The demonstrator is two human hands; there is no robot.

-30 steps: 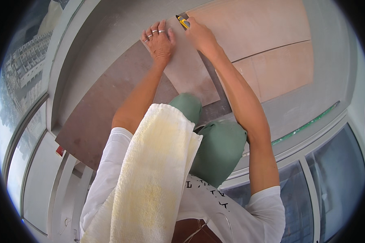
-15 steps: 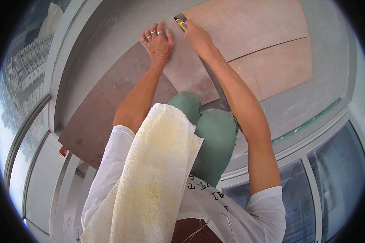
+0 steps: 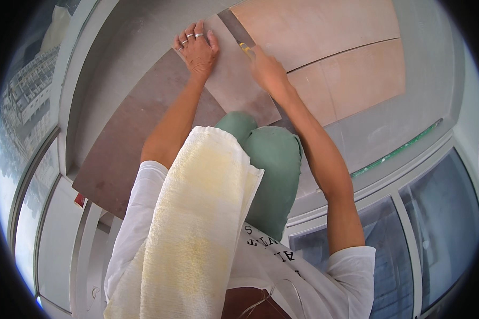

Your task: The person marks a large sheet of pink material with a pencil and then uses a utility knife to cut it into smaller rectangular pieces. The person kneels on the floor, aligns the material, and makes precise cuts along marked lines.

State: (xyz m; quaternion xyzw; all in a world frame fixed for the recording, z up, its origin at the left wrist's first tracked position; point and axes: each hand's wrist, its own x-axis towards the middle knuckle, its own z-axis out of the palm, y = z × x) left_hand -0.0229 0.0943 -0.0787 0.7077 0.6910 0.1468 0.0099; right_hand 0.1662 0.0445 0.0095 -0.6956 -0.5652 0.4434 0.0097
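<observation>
My right hand (image 3: 269, 70) grips a yellow utility knife (image 3: 245, 49), held at the right edge of a narrow pinkish-brown board (image 3: 238, 85). The blade end is too small to make out. Pressed on the upper left part of that board is my left hand (image 3: 198, 52), fingers stretched out and several rings on them. Underneath lies a larger, darker brown board (image 3: 138, 127); a strip of it shows along the narrow board's right edge. My green-trousered knees (image 3: 274, 159) are at the near end of the narrow board.
Two paler boards (image 3: 314, 32) (image 3: 356, 80) lie at the right, with a thin dark gap between them. A green strip (image 3: 399, 149) runs along the grey floor near glazed panels (image 3: 442, 212). Windows line the left. A yellowish towel (image 3: 191, 212) hangs down in front of me.
My right hand has drawn the knife toward me along the narrow board's right edge. My left hand stays pressed on the board. The whole view has shifted slightly.
</observation>
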